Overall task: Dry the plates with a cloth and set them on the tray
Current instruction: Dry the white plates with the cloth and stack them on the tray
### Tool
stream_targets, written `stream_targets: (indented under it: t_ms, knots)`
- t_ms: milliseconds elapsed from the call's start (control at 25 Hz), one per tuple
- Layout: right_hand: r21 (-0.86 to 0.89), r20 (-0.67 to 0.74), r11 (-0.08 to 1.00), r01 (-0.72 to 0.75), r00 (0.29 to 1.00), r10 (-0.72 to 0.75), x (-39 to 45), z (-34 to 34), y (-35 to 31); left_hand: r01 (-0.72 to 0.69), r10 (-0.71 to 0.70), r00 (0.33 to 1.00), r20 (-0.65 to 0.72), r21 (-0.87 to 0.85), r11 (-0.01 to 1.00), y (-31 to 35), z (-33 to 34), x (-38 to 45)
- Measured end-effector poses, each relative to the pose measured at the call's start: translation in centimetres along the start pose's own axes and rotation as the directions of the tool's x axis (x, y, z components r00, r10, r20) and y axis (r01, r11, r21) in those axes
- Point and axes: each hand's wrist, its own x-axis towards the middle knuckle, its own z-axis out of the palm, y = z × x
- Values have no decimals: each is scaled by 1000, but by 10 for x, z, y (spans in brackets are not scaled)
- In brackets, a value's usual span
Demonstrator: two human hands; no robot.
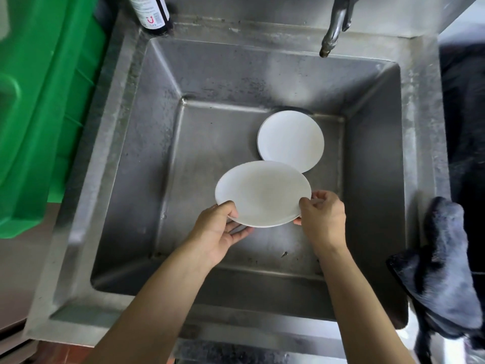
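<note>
Both hands grip plate over sink.

The held plate is plain white, with a faint greyish sheen across its middle. The plate in the sink is the same unpatterned white. The sink is dull grey steel, mottled with dark speckles and pale streaks. The crate on the left is bright green. The bottle is dark with a white label bearing a small red mark. The cloth is black with greyish fuzz. The faucet is shiny grey metal.
</note>
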Motion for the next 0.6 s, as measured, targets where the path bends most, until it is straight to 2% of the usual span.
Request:
stream_targets:
  t_ms: [160, 360, 600]
  knots:
    - [102, -7, 994, 31, 1000, -30, -11, 0, 12, 29, -10, 988, 154, -125, 992, -4, 3, -6]
    - [283, 50, 959, 27, 998, -43, -27, -13, 13, 5, 30, 974, 224, -153, 988, -6, 11, -23]
    - [224, 18, 974, 39, 999, -45, -49, -52, 3, -78, 105, 949, 298, -102, 992, -6, 28, -57]
